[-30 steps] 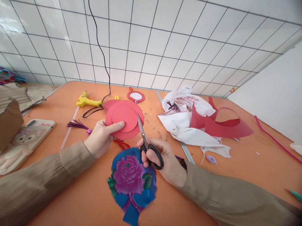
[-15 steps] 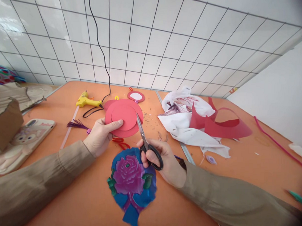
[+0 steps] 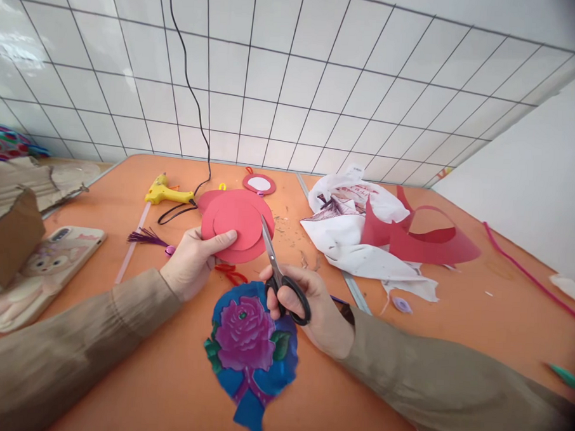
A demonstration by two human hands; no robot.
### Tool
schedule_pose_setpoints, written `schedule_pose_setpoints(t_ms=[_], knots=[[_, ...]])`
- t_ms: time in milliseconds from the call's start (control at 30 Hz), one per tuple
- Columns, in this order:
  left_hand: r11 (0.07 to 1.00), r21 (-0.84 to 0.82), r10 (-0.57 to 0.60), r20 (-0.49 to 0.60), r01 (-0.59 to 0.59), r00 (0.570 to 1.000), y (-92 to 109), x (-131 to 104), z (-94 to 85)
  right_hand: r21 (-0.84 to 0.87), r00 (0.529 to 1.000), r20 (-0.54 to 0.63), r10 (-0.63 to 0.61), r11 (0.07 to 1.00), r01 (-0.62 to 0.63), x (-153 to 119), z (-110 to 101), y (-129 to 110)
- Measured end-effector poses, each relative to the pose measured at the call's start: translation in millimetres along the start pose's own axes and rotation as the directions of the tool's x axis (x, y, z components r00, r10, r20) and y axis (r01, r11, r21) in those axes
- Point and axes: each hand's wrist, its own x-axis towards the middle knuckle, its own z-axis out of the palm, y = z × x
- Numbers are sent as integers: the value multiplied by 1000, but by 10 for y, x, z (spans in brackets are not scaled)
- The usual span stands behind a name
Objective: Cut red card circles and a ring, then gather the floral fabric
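My left hand pinches two round pieces of red paper, thumb on top: a smaller red paper disc lies over a larger red paper disc. In my right hand is a pair of scissors with black handles. Its blades look closed, and they point up and away, with the tips over the right side of the discs. I cannot tell whether the tips touch the paper. Below the scissors lies a blue fabric cutout with a purple rose, partly covered by my right fingers.
At the back left sit a yellow glue gun with a black cord and a purple tassel. A phone and cardboard lie left. White cloth and red paper scraps are on the right; a small red-rimmed disc is behind.
My left hand and the red discs have shifted very slightly to the right. The scissors and my right hand are nearly still.
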Motion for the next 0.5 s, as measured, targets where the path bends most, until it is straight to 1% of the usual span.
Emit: schedule_pose_setpoints(t_ms=[200, 500], knots=[[1000, -8, -6, 13, 6, 1000, -11, -20, 5, 14, 1000, -4, -5, 1000, 5, 3, 3, -2], [1000, -20, -7, 32, 8, 999, 3, -30, 4, -10, 1000, 11, -6, 1000, 6, 7, -12, -2]])
